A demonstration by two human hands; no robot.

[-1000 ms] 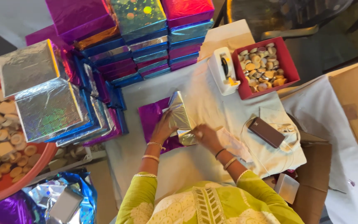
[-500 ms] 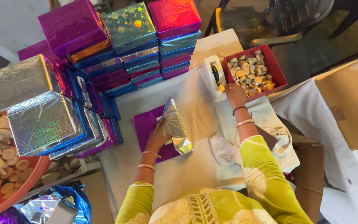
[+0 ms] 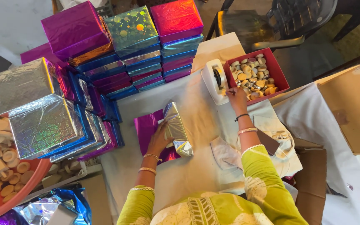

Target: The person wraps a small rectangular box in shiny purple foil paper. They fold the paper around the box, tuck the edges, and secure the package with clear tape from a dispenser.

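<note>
1. Left hand (image 3: 160, 139): laid against the side of a silver-wrapped box (image 3: 177, 134), fingers curled on its foil in a steadying grip. The box stands tilted on one edge.
2. Silver-wrapped box: near the middle of the white-covered counter (image 3: 196, 171), resting partly on a sheet of magenta foil paper (image 3: 146, 128) that lies flat beneath it.
3. Right hand (image 3: 237, 96): stretched forward to the white tape dispenser (image 3: 214, 81), fingertips pressed together at the dispenser's front edge; whether they pinch a strip of tape is too small to tell.
4. Red tray (image 3: 279, 71): just beside the dispenser, on its right, filled with small round gold and silver pieces.
5. Stacks of wrapped boxes (image 3: 123, 50): at the far left of the counter, in purple, blue, green and pink foil; two larger silver ones (image 3: 42, 125) stand nearer the left edge.
6. Red basin (image 3: 5, 200): lower left, off the counter, holding pale wooden pieces.
7. Cardboard box (image 3: 351, 108): at the right, well apart from both hands.
</note>
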